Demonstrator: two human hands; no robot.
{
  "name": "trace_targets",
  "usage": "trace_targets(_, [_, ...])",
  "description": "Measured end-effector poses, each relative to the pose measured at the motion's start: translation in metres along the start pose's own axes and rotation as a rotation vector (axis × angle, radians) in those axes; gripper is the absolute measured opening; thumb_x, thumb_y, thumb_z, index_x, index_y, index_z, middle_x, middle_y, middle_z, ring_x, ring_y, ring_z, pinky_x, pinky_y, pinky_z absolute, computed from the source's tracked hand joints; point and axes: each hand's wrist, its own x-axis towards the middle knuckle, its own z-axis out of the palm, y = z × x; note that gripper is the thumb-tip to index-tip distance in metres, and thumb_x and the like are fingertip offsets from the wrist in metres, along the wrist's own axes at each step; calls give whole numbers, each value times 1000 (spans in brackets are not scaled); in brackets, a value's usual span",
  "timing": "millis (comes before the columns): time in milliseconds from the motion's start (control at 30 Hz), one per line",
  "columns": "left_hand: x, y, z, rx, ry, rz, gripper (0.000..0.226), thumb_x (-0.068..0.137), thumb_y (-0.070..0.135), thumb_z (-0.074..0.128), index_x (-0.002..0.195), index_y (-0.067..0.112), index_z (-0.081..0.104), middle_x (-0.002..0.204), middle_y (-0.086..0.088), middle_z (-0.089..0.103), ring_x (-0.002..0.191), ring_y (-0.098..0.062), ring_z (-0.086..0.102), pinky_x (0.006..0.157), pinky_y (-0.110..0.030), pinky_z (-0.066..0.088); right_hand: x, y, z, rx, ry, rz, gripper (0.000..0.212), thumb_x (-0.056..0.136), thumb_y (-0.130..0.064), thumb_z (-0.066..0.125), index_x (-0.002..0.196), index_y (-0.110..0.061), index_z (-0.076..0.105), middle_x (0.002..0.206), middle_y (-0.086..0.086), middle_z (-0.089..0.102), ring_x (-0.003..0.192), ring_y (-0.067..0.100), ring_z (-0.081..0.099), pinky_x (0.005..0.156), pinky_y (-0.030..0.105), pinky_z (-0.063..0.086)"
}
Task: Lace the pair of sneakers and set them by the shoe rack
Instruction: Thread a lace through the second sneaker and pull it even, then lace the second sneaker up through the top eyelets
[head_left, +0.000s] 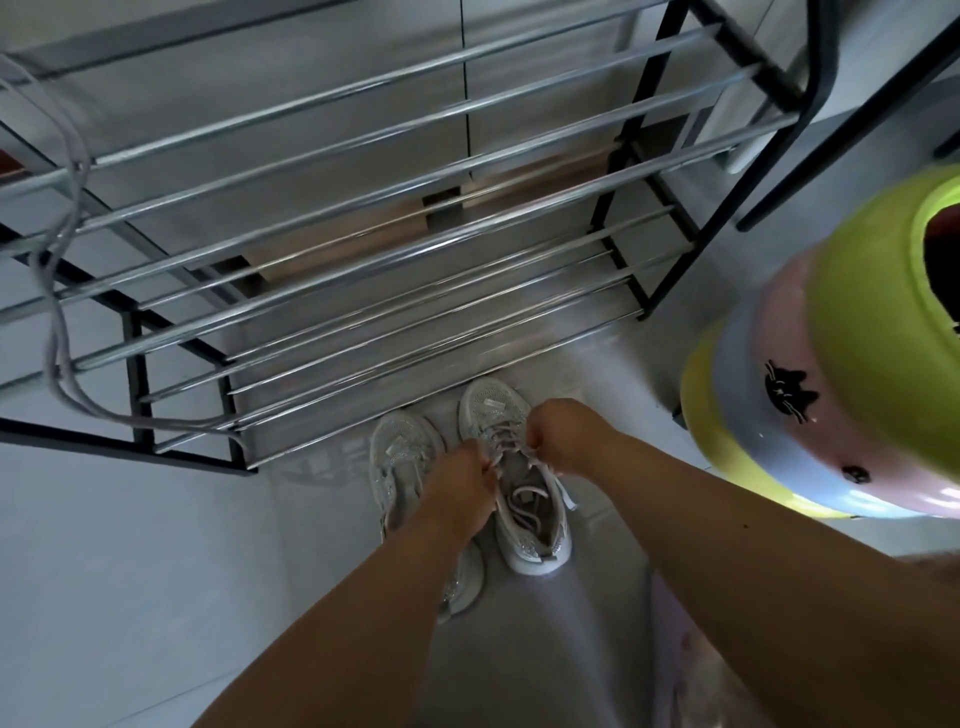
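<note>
We're looking straight down at two pale grey sneakers on the light floor, toes pointing at the bottom rail of the shoe rack (363, 218). They sit side by side, just in front of the rack. The right sneaker (519, 467) is the one being worked; the left sneaker (400, 457) is partly hidden under our left forearm.

Left hand (460, 483) – fingers curled, pinching the lace (506, 441) at the left side of the right sneaker's eyelets. Right hand (563, 434) – fingers curled tight too, pinching the lace on the other side. Both hands hold it taut across the tongue. Lace crossings show over the upper eyelets; loose loops lie inside the shoe opening near the heel.

A second loose lace (62, 291) hangs from the rack's left end, draped over the rails and trailing down to the lowest tier.

Right of the rack stands a striped tub (810, 395) in green, pink, blue and yellow bands, with small black cat marks. Frame is motion-blurred, so we cannot tell individual fingertips.
</note>
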Motion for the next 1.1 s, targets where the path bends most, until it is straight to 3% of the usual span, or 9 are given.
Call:
trace_targets(400, [3, -5, 6, -65, -13, -46, 26, 92, 31, 57, 93, 5, 53, 86, -19, 69, 78, -37, 69, 72, -47, 57, -11, 8, 8, 237, 39, 38, 9, 80, -9, 67, 89, -13, 69, 101, 9, 68, 81, 20, 58, 73, 24, 43])
trace_targets(567, [-11, -1, -16, -72, 50, -64, 21, 92, 25, 51, 92, 5, 57, 89, -17, 69, 81, -35, 68, 73, -43, 57, -12, -6, 3, 178, 62, 65, 2, 84, -15, 62, 86, -15, 62, 101, 11, 66, 98, 27, 61, 76, 27, 42])
trace_targets(667, [-24, -10, -40, 24, 147, -113, 19, 94, 26, 47, 92, 9, 56, 89, -11, 67, 85, -32, 64, 71, -31, 48, -11, -25, -2, 201, 161, 62, 18, 85, -20, 60, 99, -8, 64, 104, 13, 65, 101, 28, 59, 76, 27, 41])
trace_targets(733, [-32, -19, -55, 46, 203, -159, 17, 94, 28, 46, 89, 13, 55, 89, -12, 65, 86, -31, 62, 71, -32, 47, -10, -41, -2, 237, 174, 38, 22, 86, -21, 60, 101, -6, 64, 105, 14, 65, 101, 29, 59, 80, 28, 43])
trace_targets(833, [-40, -35, -69, 87, 230, -263, 17, 92, 28, 49, 95, 13, 57, 96, -10, 65, 90, -29, 61, 71, -32, 45, -7, -64, 8, 234, 124, -5, 15, 88, -24, 59, 81, -12, 59, 92, 14, 64, 88, 25, 58, 70, 26, 39])
trace_targets(1000, [-46, -57, -70, 112, 150, -344, 32, 85, 37, 62, 107, 13, 59, 107, -10, 63, 98, -27, 61, 79, -34, 49, -6, -91, 36, 166, 28, -65, 30, 89, -29, 56, 106, -4, 58, 106, 17, 64, 101, 31, 60, 79, 31, 44])
trace_targets(1100, [-47, -63, -66, 131, 99, -376, 30, 87, 35, 62, 105, 12, 60, 105, -9, 64, 98, -27, 62, 72, -29, 43, -4, -102, 51, 79, -54, -74, 32, 89, -32, 54, 104, -5, 61, 106, 15, 65, 99, 31, 62, 74, 30, 44])
